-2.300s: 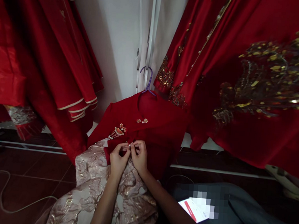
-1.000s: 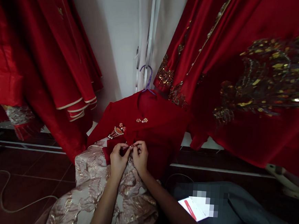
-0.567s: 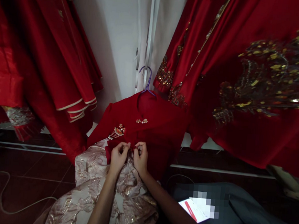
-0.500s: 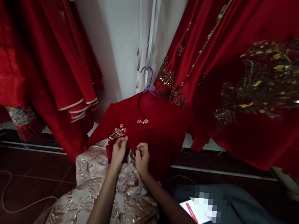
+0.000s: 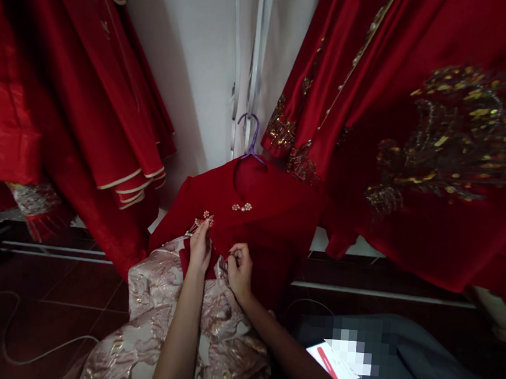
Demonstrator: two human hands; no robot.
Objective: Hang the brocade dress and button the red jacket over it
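Note:
A dark red garment [image 5: 272, 214] hangs on a purple hanger [image 5: 252, 145]. A row of jewelled flower ornaments [image 5: 241, 207] sits below its neckline. At the left of its chest is a beaded, tasselled brooch [image 5: 194, 227]. My left hand [image 5: 199, 252] partly covers this brooch; its fingers are drawn together, with whatever lies between them too small to see. Lower and to the right, my right hand [image 5: 240, 267] is closed in a pinch at the red cloth, beside a gathered edge of pale brocade. This pink-and-gold brocade cloth [image 5: 153, 281] spreads beneath both wrists.
Red garments with pale piping [image 5: 122, 182] hang at left. On the right hangs a red garment with gold sequin embroidery [image 5: 468, 130]. White rails [image 5: 257, 50] run down the wall. A lit phone [image 5: 331, 359] rests on dark cloth; a white cable [image 5: 47, 353] lies on the floor.
My left hand has moved up and slightly left, from below the brooch to over part of it. My right hand stays almost where it was.

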